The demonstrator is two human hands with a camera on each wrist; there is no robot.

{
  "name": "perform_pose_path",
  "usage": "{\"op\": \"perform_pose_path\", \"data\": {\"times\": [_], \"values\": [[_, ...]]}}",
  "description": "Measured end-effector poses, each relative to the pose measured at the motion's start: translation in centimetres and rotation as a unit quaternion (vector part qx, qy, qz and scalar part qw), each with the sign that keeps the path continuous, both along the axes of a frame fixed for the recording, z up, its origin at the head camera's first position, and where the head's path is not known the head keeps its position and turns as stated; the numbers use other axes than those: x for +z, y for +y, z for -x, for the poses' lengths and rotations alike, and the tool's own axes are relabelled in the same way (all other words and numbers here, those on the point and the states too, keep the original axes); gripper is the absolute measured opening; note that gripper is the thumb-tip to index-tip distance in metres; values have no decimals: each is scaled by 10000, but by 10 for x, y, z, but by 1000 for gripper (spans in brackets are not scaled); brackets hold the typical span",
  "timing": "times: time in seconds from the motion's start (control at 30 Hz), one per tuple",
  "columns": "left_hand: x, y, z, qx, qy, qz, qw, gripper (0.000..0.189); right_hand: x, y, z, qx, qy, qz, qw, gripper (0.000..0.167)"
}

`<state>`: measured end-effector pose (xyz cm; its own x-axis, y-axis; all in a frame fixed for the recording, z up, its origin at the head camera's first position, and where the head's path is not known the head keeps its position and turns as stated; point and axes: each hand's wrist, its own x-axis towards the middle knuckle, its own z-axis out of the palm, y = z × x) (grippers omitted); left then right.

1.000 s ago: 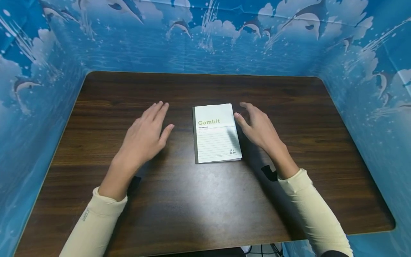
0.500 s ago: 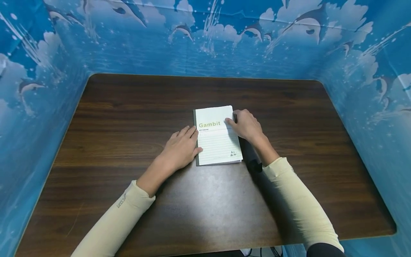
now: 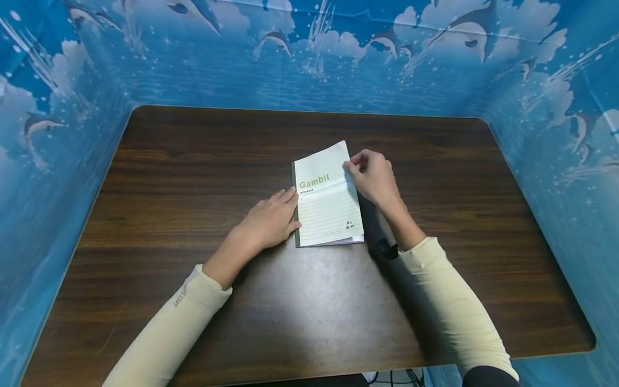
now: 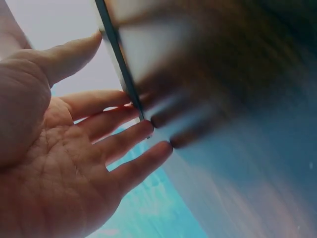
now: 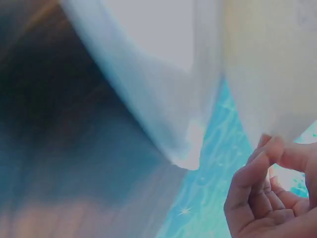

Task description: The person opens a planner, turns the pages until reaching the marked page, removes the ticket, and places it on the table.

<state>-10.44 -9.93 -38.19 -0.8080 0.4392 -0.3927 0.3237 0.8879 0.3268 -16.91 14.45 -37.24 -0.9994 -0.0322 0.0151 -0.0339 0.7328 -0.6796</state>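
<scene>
A pale notebook (image 3: 325, 209) marked "Gambit" lies on the brown wooden table with its dark spine (image 3: 293, 177) to the left. Its front cover is raised along the right side, and white pages show beneath. My left hand (image 3: 268, 219) rests at the spine, its fingers fairly straight and the tips touching that edge; the left wrist view shows the same fingertips (image 4: 161, 148) against table and spine. With thumb and fingertips, my right hand (image 3: 376, 177) pinches the cover's upper right edge. From the right wrist, the lifted cover (image 5: 267, 64) stands apart from the page block (image 5: 163, 84).
The dark wood table (image 3: 193, 140) extends around the notebook on all sides. A blue curtain (image 3: 217, 70) with dolphins borders its back and sides. Black cables (image 3: 411, 376) show below the front edge.
Both hands have come in from the sides to the notebook. The left settled on the spine edge, while the right pinched the cover and raised its right side.
</scene>
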Motion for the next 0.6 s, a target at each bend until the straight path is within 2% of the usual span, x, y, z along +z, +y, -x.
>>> {"op": "perform_pose_path", "data": {"times": [0.1, 0.17, 0.33, 0.5, 0.6], "values": [[3, -5, 1, 42, -82, -281, 9996, 71, 9, -6, -1, 12, 29, 487, 9988, 22], [5, -9, 1, 75, -65, -646, 9979, 67, 16, -11, -2, 94, -14, 795, 9968, 21], [13, -19, 2, 185, 20, -1570, 9874, 54, 31, -26, -6, 453, -101, 1404, 9890, 23], [26, -33, 1, 363, 59, -1783, 9833, 54, 37, -43, -11, 954, -159, 1864, 9777, 26], [32, -41, 0, 447, 167, -1807, 9824, 51, 39, -52, -15, 1219, -256, 1917, 9735, 29]]}}
